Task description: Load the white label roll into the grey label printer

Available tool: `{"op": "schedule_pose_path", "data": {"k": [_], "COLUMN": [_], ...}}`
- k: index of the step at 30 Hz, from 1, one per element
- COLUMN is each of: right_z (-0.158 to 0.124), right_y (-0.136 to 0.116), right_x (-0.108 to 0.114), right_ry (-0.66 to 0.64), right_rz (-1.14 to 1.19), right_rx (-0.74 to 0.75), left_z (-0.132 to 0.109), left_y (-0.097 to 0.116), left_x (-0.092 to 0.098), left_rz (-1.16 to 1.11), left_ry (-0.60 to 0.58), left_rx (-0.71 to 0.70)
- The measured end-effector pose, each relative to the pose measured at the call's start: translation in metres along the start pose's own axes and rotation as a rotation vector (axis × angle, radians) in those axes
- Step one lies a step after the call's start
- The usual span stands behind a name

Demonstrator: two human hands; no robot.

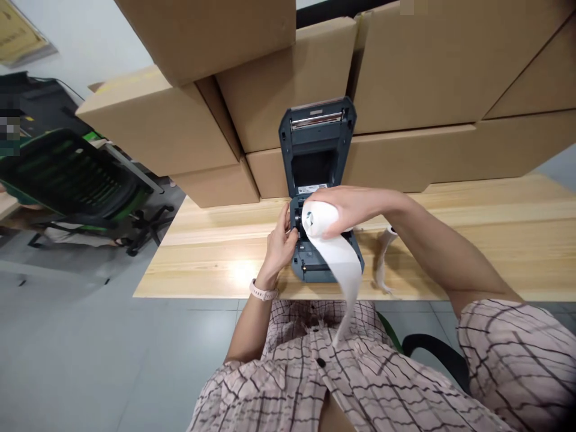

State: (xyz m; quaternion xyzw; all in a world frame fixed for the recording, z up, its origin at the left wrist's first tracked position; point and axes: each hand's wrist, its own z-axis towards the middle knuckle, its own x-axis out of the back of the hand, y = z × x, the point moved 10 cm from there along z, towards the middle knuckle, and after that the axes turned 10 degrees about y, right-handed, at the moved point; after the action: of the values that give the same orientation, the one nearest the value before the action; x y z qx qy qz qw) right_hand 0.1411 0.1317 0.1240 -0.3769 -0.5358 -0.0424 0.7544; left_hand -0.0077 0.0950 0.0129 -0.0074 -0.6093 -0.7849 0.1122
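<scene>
A dark grey label printer (300,267) sits on the wooden table with its lid (317,129) raised. My right hand (355,207) grips a white paper roll (323,217) over the printer's open bay. From the roll a loose paper strip (346,264) hangs past the table's front edge. My left hand (281,243) is closed on the printer's left side, thumb at the inner edge of the bay. The bay's inside is partly hidden by the roll and my right hand.
Large cardboard boxes (405,66) are stacked along the back of the table (202,240). Right of the printer lies a smaller paper roll (384,252) with a trailing strip. A black mesh office chair (81,174) and a seated person are off to the left.
</scene>
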Motion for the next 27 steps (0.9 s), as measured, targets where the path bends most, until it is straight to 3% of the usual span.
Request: {"op": "schedule_pose_path", "data": {"k": [8, 12, 16, 19, 23, 27], "right_z": [0.025, 0.026, 0.009, -0.029, -0.084, -0.103], "right_y": [0.027, 0.033, 0.020, -0.004, -0.035, -0.051], "right_x": [-0.053, -0.067, -0.056, -0.051, -0.068, -0.083], "right_ry": [-0.193, -0.254, -0.084, 0.068, 0.152, 0.253], "right_rz": [-0.252, -0.304, -0.293, -0.232, -0.156, -0.184], "right_rx": [-0.114, -0.155, -0.083, 0.006, 0.053, 0.057], "left_z": [0.000, 0.000, -0.001, -0.003, -0.004, -0.005], "left_y": [0.004, -0.001, -0.001, 0.002, 0.005, 0.006], "left_x": [0.001, 0.001, 0.002, 0.003, 0.002, 0.003], "left_rz": [0.059, 0.049, 0.018, -0.023, -0.009, 0.040], "left_ry": [0.014, 0.028, 0.032, 0.046, 0.047, 0.051], "left_rx": [-0.012, -0.011, -0.003, -0.005, -0.008, -0.022]}}
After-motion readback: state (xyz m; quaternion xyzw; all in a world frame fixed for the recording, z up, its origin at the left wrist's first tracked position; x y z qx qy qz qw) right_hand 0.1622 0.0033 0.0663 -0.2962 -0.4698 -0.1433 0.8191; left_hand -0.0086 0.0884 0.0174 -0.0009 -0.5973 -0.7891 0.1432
